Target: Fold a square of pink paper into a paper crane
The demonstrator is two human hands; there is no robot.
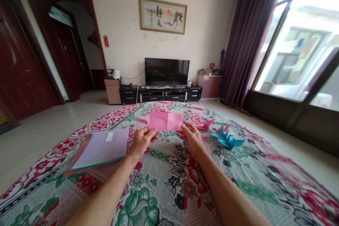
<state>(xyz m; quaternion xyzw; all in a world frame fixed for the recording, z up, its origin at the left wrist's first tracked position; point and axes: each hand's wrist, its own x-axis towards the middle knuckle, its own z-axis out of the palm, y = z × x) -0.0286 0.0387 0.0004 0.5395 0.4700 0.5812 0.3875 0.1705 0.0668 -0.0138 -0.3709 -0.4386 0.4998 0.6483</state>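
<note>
Pink paper (166, 121) between my two hands, over the patterned cloth (137, 204).
From my end, through the head view, I have the paper's lower left corner pinched in the left hand (143, 140), thumb on the near face and fingers curled beneath; the right hand (192, 137) is half open, its fingertips at the lower right corner, and I cannot tell whether they grip it. The paper is a plain rectangle, wider than tall, its face turned to me, with one crease running top to bottom near the middle. A stack of sheets (102, 148) lies left of the left hand; a blue folded piece (228, 141) sits right of the right.
</note>
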